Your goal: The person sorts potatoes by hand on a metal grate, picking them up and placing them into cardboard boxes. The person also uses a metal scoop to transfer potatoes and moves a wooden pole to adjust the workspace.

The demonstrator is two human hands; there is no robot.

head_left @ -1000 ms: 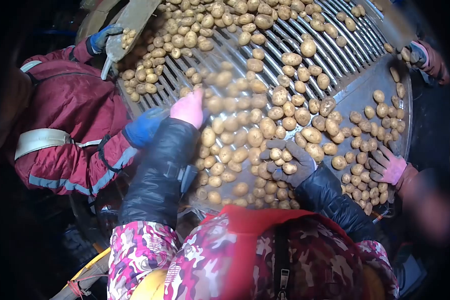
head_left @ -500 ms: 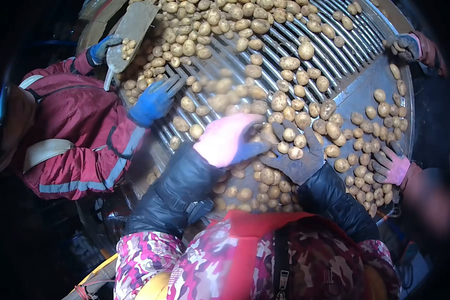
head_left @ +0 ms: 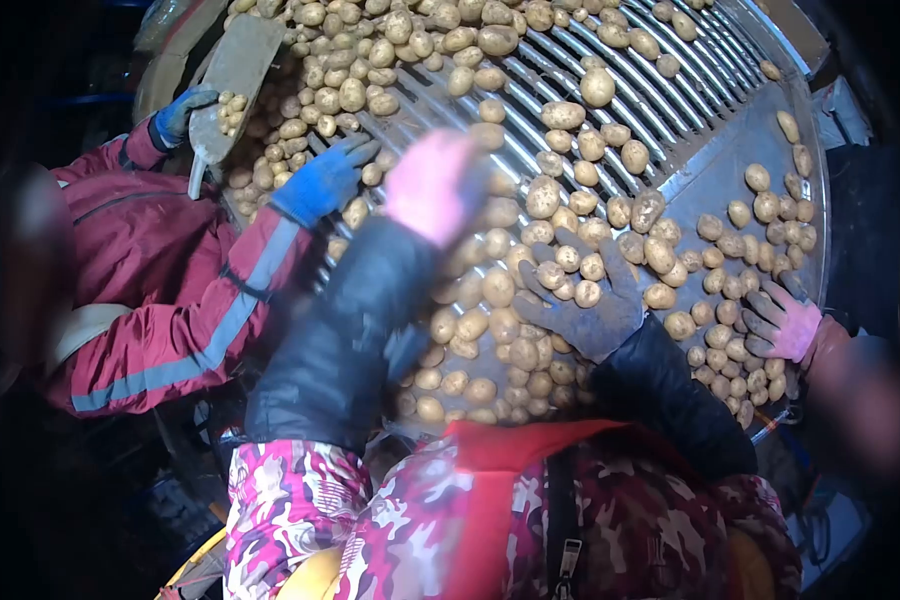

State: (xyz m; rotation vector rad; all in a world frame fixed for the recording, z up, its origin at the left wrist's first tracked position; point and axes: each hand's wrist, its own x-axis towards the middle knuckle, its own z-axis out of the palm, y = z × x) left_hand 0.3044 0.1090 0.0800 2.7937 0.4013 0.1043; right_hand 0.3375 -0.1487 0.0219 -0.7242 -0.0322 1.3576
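Palm up, my right hand (head_left: 602, 325) in a dirt-darkened glove cups several small potatoes (head_left: 567, 259), its fingers pointing away from me. My left hand (head_left: 432, 188), in a pink glove, is over the metal bars (head_left: 530, 75) among scattered potatoes. Motion smears its fingers, so I cannot see whether anything is in them. Between my forearms, more potatoes (head_left: 480, 390) lie close to my body. A larger potato (head_left: 543, 197) rests just beyond my right fingertips.
At left, a co-worker's blue-gloved hand (head_left: 322, 180) reaches over the bars; their other hand (head_left: 183, 115) holds a scoop (head_left: 235, 85) with small potatoes. At right, another person's pink-gloved hand (head_left: 785, 322) touches potatoes on the metal surface (head_left: 715, 185). A curved rim bounds the surface.
My left hand has moved up and left, away from my right hand, which stays cupped around the small potatoes. The right-hand co-worker's upper hand has left the view.
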